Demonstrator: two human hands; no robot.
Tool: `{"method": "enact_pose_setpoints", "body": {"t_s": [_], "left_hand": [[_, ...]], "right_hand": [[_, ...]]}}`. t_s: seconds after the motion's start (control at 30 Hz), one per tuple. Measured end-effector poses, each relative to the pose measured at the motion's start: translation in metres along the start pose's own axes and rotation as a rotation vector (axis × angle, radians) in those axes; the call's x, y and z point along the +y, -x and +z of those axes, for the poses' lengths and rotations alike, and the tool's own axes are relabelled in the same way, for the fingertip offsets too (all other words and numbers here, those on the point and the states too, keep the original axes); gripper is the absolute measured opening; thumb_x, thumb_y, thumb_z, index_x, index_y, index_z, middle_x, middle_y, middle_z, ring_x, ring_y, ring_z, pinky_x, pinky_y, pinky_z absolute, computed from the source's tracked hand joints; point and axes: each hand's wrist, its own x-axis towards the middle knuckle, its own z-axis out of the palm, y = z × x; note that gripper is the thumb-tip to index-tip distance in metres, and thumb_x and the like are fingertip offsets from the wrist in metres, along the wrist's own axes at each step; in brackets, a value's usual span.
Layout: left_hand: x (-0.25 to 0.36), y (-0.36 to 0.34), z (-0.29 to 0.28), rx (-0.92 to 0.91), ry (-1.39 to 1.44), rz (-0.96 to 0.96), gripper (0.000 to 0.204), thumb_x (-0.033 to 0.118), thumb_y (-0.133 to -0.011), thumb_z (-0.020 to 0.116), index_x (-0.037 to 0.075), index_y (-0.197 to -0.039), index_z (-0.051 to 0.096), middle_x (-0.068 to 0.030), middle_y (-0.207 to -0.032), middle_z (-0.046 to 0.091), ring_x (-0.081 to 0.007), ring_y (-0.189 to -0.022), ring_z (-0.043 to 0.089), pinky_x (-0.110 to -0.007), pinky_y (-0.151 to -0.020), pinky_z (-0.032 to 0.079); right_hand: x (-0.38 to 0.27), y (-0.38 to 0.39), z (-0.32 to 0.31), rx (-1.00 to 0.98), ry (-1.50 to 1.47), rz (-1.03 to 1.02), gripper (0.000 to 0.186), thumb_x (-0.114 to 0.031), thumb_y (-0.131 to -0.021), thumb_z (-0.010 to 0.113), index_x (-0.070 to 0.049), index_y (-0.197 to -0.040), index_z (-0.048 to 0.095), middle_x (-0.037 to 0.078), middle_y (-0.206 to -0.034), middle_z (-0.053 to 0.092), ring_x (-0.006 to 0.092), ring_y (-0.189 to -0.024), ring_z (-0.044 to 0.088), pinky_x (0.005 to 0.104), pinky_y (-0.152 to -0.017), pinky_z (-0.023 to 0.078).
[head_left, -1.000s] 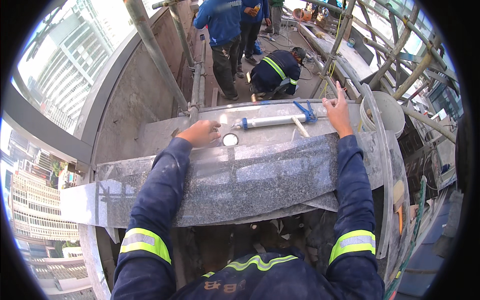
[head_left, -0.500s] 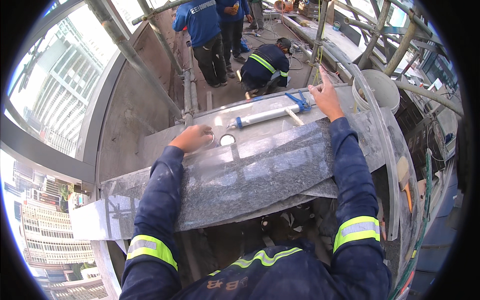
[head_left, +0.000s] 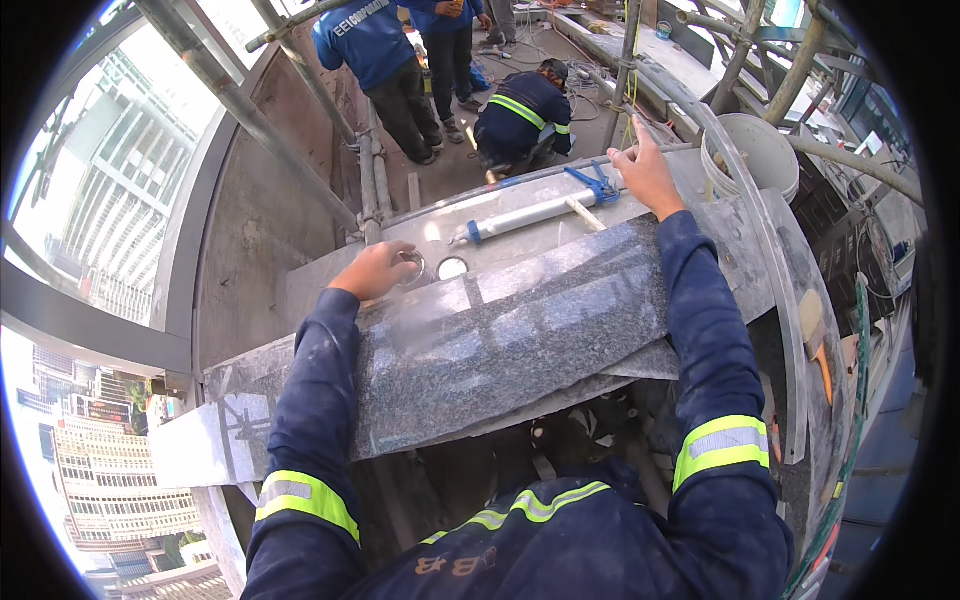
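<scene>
A speckled grey stone slab (head_left: 520,310) lies across in front of me, under both forearms. Over its far edge, my left hand (head_left: 378,270) has its fingers curled at a round, clear-looking rim (head_left: 416,268). What sits between the fingertips is too small to make out. Just right of that rim stands a small round tub with a white top (head_left: 453,268). My right hand (head_left: 650,178) is raised past the slab's far right corner, index finger stretched out and thumb apart, holding nothing. Nearest to it lies a caulking gun (head_left: 535,217) with a silver barrel and blue handle.
A white bucket (head_left: 755,160) stands at the right, behind a curved rail. A brush with an orange handle (head_left: 818,345) lies at the right edge. Scaffold pipes (head_left: 250,110) rise on the left. Beyond the ledge, one person crouches (head_left: 520,120) and others stand.
The view has shifted slightly. My left fingers have moved a little and look more curled beside the round rim. My right hand keeps its raised, pointing pose.
</scene>
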Motion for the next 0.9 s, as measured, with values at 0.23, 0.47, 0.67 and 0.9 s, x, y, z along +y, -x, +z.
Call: {"method": "enact_pose_setpoints", "body": {"t_s": [0.23, 0.47, 0.67, 0.9], "left_hand": [[0.003, 0.0, -0.002, -0.024, 0.003, 0.011, 0.049, 0.026, -0.09, 0.063, -0.002, -0.13, 0.058, -0.0204, -0.112, 0.071, -0.0328, -0.109, 0.066, -0.039, -0.096, 0.05], [-0.008, 0.0, 0.002, 0.02, 0.017, 0.07, 0.042, 0.022, -0.093, 0.066, 0.0, -0.128, 0.06, -0.0198, -0.106, 0.071, -0.0307, -0.098, 0.067, -0.039, -0.088, 0.05], [0.0, 0.001, 0.003, 0.023, -0.01, 0.036, 0.043, 0.024, -0.093, 0.065, -0.001, -0.129, 0.06, -0.0202, -0.107, 0.07, -0.0317, -0.099, 0.067, -0.039, -0.089, 0.049], [-0.001, 0.0, 0.003, 0.028, -0.025, 0.06, 0.046, 0.024, -0.093, 0.066, -0.001, -0.13, 0.059, -0.0223, -0.108, 0.07, -0.0332, -0.101, 0.068, -0.04, -0.09, 0.05]], "right_hand": [[0.0, -0.001, -0.001, -0.022, -0.009, 0.026, 0.081, -0.018, -0.087, 0.068, 0.01, -0.15, 0.026, 0.008, -0.068, 0.064, 0.0182, -0.066, 0.063, 0.032, -0.071, 0.05], [0.004, -0.003, 0.004, -0.028, -0.041, 0.038, 0.08, -0.018, -0.087, 0.069, 0.01, -0.15, 0.028, 0.008, -0.068, 0.064, 0.018, -0.067, 0.063, 0.0326, -0.07, 0.049], [0.003, -0.001, 0.001, -0.03, 0.0, 0.036, 0.078, -0.018, -0.086, 0.069, 0.011, -0.148, 0.032, 0.009, -0.069, 0.065, 0.0183, -0.068, 0.064, 0.0328, -0.07, 0.049], [0.006, -0.002, 0.001, -0.011, 0.031, -0.011, 0.078, -0.018, -0.085, 0.071, 0.013, -0.146, 0.033, 0.01, -0.069, 0.065, 0.0199, -0.067, 0.064, 0.0333, -0.069, 0.05]]}}
